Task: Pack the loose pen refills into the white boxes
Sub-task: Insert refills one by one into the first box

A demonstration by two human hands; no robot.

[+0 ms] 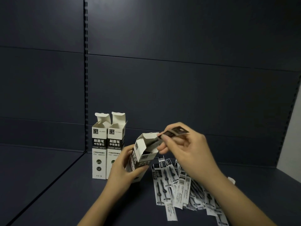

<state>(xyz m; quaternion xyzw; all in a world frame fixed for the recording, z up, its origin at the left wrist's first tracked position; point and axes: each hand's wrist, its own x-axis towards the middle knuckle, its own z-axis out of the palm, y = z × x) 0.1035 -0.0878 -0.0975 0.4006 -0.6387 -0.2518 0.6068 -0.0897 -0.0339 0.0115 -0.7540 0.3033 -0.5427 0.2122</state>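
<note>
My left hand (121, 168) grips a white box (143, 152) with black print, tilted to the right with its top flaps open. My right hand (184, 147) pinches a wrapped pen refill (172, 133) whose lower end sits in the box's open mouth. Several loose wrapped refills (177, 188) lie in a fanned pile on the shelf below my right hand. Two more white boxes (99, 147) (116, 147) stand upright side by side at the left, their top flaps open.
Everything sits on a dark blue shelf (65, 193) with a dark back panel (179, 79) and a slotted upright post (85, 79) behind the boxes. A pale wall edge (293, 144) shows at the right.
</note>
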